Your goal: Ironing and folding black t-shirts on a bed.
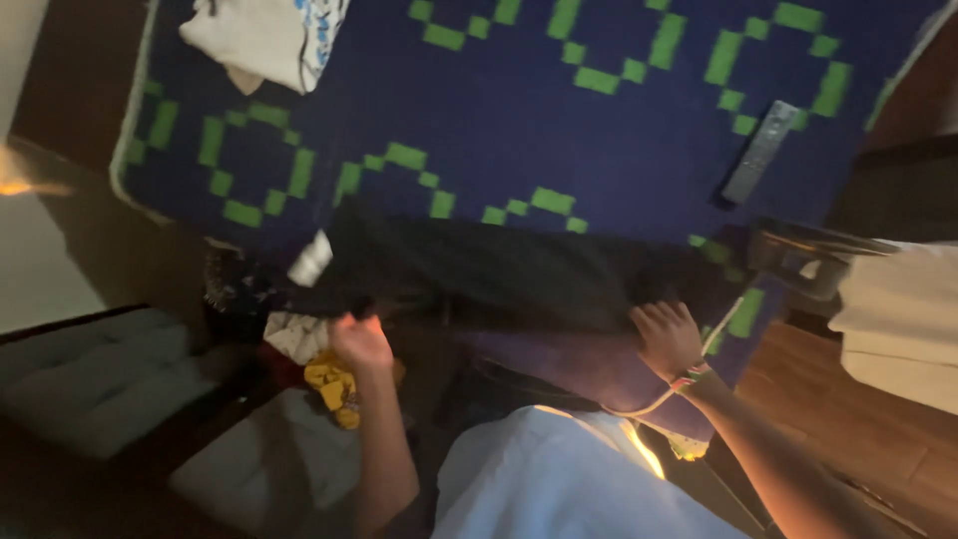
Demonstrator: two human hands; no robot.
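A dark, almost black garment lies spread along the near edge of a bed covered by a navy blanket with green block patterns. My left hand is closed on the garment's left edge. At the garment's right edge my right hand grips the cloth, with a beaded bracelet on its wrist.
A white printed cloth lies at the bed's far left corner. A grey remote control rests on the blanket at right. A heap of white and yellow clothes sits below the bed edge. Grey cushions are at left, wooden floor at right.
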